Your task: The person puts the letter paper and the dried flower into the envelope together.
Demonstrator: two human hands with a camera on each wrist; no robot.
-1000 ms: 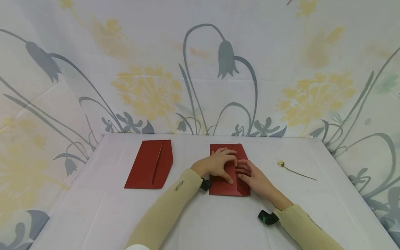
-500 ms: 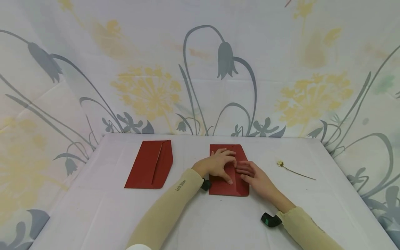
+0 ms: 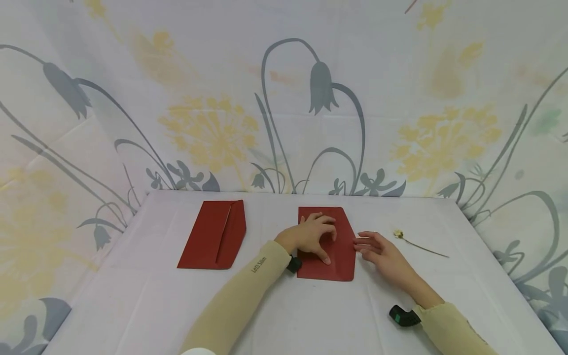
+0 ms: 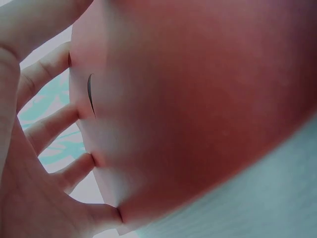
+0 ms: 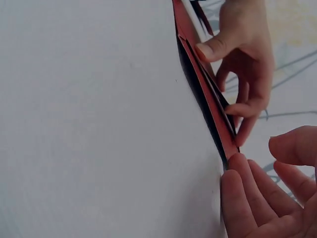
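Observation:
A red envelope [image 3: 343, 261] lies on the white-covered table, its flap side toward the right. My left hand [image 3: 312, 236] rests on it with spread, bent fingertips pressing the paper; the left wrist view shows those fingertips on the red surface [image 4: 198, 99]. At the envelope's right edge is my right hand [image 3: 381, 254], fingers extended and fingertips touching or nearly touching the flap edge. From the right wrist view, the envelope [image 5: 205, 84] appears edge-on with a narrow dark gap along its opening. Neither hand grips it.
Another red envelope [image 3: 206, 236] lies at the left of the table. To the right of my right hand is a small pale-yellow flower on a long thin stem [image 3: 421, 246]. A flower-printed cloth [image 3: 284, 113] rises behind the table's far edge.
My right hand has slid rightward from the envelope's middle, by the left fingers, out to its right edge. The left hand stays on the envelope.

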